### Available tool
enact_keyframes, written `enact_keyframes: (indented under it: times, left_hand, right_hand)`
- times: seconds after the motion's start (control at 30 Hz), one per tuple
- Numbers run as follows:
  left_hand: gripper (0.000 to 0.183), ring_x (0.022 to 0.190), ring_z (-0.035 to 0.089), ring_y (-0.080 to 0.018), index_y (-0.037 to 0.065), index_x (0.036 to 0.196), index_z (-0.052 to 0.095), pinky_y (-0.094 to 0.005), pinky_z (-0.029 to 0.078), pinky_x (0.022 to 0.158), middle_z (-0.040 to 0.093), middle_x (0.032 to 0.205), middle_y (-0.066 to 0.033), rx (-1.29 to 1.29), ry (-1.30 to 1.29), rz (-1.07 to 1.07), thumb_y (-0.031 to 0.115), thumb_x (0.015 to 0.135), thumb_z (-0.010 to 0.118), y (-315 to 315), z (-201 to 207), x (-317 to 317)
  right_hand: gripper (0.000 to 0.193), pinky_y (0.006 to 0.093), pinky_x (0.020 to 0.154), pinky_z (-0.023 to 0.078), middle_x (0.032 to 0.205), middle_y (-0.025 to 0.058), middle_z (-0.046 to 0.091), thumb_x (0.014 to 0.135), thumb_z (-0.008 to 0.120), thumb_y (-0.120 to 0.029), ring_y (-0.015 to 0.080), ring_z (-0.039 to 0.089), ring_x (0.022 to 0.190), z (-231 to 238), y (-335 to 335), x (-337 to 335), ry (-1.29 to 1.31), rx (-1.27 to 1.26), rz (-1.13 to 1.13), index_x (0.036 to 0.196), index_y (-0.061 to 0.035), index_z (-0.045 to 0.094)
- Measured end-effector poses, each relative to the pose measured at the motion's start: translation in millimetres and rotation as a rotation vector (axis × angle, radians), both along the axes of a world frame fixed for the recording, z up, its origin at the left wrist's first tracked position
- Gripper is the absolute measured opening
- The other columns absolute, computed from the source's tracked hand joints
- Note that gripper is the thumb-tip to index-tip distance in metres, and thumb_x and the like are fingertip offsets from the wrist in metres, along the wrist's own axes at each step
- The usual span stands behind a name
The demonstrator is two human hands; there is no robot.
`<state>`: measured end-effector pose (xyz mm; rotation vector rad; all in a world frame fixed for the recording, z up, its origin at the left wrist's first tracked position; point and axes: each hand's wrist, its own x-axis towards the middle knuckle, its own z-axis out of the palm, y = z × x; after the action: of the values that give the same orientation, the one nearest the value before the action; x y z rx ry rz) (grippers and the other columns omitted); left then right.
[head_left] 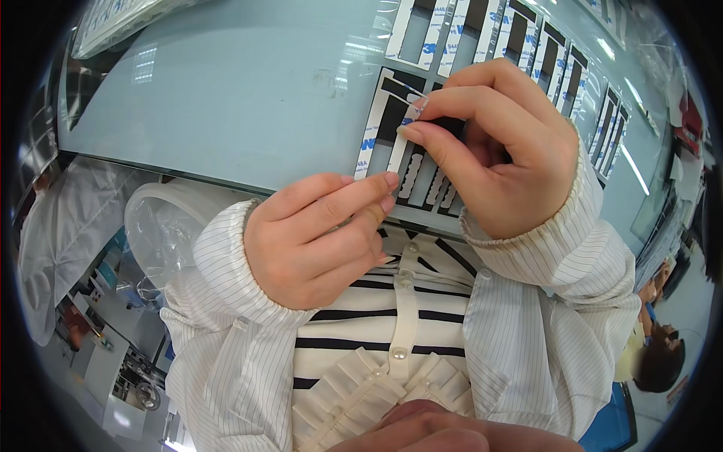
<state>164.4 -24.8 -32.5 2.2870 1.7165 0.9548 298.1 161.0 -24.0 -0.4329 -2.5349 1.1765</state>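
Note:
A white adhesive frame [372, 134] with blue print on its liner lies near the table's front edge. Parts of it rest over black pieces. My right hand [512, 151] is closed, thumb and forefinger pinching a narrow white adhesive strip [404, 143] near its upper end. A thin sliver of liner [407, 90] stretches up and left from those fingertips. My left hand [320, 237] is closed at the strip's lower end, its fingertips together there. Black pieces with wavy-edged white strips [411, 175] lie beside, partly hidden by my right hand.
Several more printed adhesive frames [415, 34] stand in a row along the table's far right. A plastic-wrapped stack [113, 26] sits at the far left of the glass-topped table [226, 98]. Below its left edge is a white bin [162, 218] with a clear liner. Another person [659, 358] is at the right.

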Motion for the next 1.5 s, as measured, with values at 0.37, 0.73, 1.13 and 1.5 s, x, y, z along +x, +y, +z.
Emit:
enact_keyframes:
  times: [0.37,0.73,1.13,1.5]
  left_hand:
    - [0.011,0.111,0.067,-0.0274,0.008,0.074,0.064,-0.0397,0.046,0.085,0.072,0.102,-0.0058,-0.152,-0.015,0.074,0.013,0.072,0.073,-4.4,8.0,2.9]
    - [0.012,0.113,0.066,-0.0249,0.007,0.078,0.068,-0.0397,0.045,0.087,0.072,0.107,-0.0048,-0.191,-0.019,0.113,0.016,0.072,0.075,-5.0,11.9,1.5]
    - [0.011,0.111,0.067,-0.0257,0.007,0.079,0.067,-0.0424,0.042,0.084,0.073,0.105,-0.0032,-0.169,-0.029,0.141,0.013,0.073,0.074,-9.8,9.6,7.9]
    - [0.011,0.108,0.068,-0.0247,0.007,0.078,0.069,-0.038,0.047,0.084,0.072,0.102,-0.0043,-0.141,-0.008,0.136,0.013,0.072,0.075,-3.8,12.1,4.4]
  right_hand:
    - [0.022,0.0252,0.048,0.048,0.093,0.0082,0.06,0.077,0.084,-0.009,0.0138,0.061,0.059,11.8,2.4,3.5,-0.104,0.449,0.088,0.094,-0.0023,0.071]
    - [0.041,0.0269,0.049,0.048,0.099,0.0095,0.059,0.08,0.08,-0.02,0.0167,0.058,0.06,13.9,7.8,15.0,-0.011,0.587,0.143,0.117,-0.0081,0.069]
    - [0.052,0.0287,0.054,0.047,0.11,0.0143,0.057,0.086,0.063,-0.05,0.0203,0.054,0.075,4.3,5.1,22.9,-0.094,0.736,0.194,0.124,-0.0153,0.07]
    - [0.055,0.0347,0.069,0.051,0.122,0.0119,0.053,0.09,0.058,-0.054,0.0227,0.055,0.082,8.7,4.8,1.3,-0.167,0.818,0.211,0.135,-0.0237,0.063]
